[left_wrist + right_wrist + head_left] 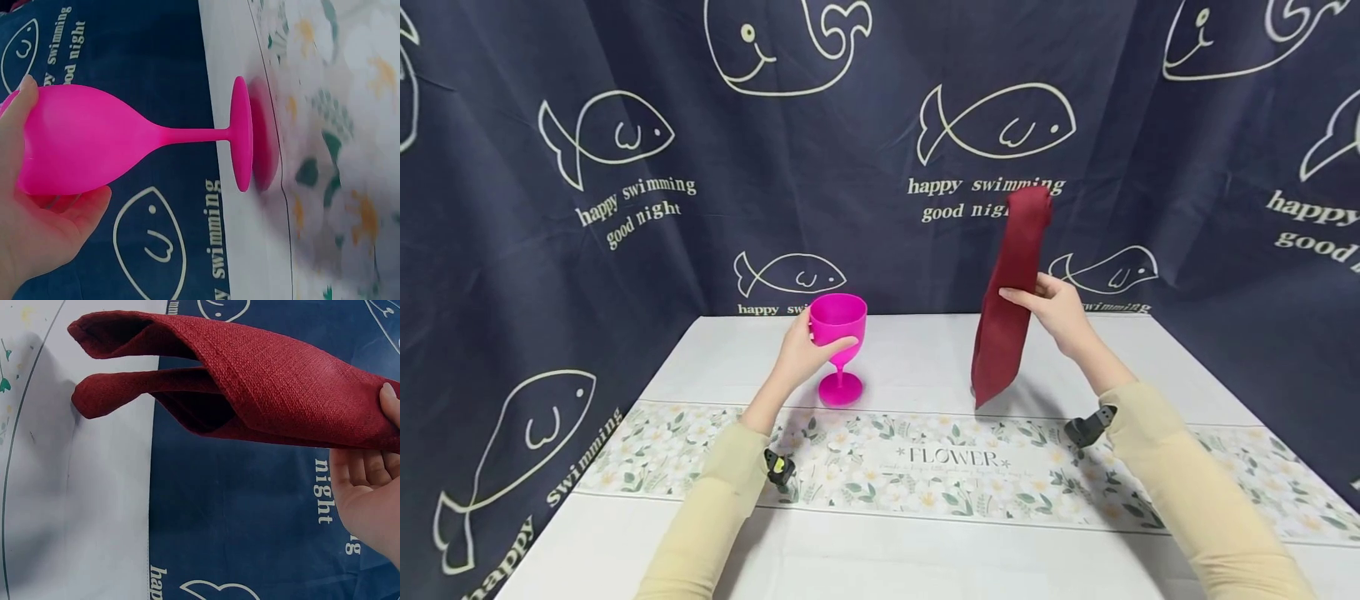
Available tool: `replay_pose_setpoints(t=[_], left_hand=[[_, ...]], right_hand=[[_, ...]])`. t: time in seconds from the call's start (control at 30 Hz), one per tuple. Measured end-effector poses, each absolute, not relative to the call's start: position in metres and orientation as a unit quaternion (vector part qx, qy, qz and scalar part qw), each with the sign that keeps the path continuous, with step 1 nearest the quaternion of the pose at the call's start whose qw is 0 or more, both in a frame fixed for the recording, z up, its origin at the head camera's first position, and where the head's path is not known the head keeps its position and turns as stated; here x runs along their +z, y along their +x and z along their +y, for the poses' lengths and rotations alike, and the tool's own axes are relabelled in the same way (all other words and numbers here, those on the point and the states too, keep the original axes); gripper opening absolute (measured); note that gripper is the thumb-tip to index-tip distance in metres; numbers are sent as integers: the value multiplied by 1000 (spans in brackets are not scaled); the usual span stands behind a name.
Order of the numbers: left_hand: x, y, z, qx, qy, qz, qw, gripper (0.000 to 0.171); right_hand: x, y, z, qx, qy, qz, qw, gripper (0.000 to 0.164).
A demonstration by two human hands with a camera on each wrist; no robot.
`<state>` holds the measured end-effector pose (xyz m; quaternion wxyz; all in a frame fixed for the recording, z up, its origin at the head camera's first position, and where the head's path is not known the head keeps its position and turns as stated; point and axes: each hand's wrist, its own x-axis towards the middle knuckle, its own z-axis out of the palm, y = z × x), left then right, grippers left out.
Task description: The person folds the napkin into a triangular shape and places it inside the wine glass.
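My left hand (799, 357) grips a bright pink goblet (848, 330) around its bowl, fingers behind and thumb across the near side. The goblet stands upright, its round foot (241, 134) close over the white cloth, with a pink reflection beside it in the left wrist view. Over on the right, my right hand (1062, 315) pinches a folded dark red necktie (1013, 258) near its middle, thumb in front and fingers behind. The necktie hangs upright and slightly tilted, its pointed end low over the table. Two loose folds of the necktie (262, 381) show in the right wrist view.
A white tablecloth (917, 358) with a floral band (880, 492) reading "FLOWER" covers the table. Dark blue curtains (880, 167) printed with fish stand behind and at both sides. A small black device (780, 468) sits at the left wrist, another (1088, 428) at the right.
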<state>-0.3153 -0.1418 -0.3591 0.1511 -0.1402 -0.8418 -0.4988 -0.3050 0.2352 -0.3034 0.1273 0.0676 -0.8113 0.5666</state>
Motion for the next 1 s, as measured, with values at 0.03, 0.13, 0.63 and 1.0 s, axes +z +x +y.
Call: replay_pose_setpoints(t=[0.03,0.13,0.63,1.0], left_hand=[[-360,-316,-139,-498,-142,-842,150,73],[-361,-319,-128,-502,-144,-840,148,73],[-367,-328,-87,-524,-145,-828,137,82],[-367,-333,-61,-544,-159,-815,124,84]], right_hand=[[-303,-304,235,567,68,-811,129,58],[-301,-303,236,563,72,-811,139,57],[-298,-302,243,563,70,-813,131,56],[-289,-303,250,520,56,-842,129,54]])
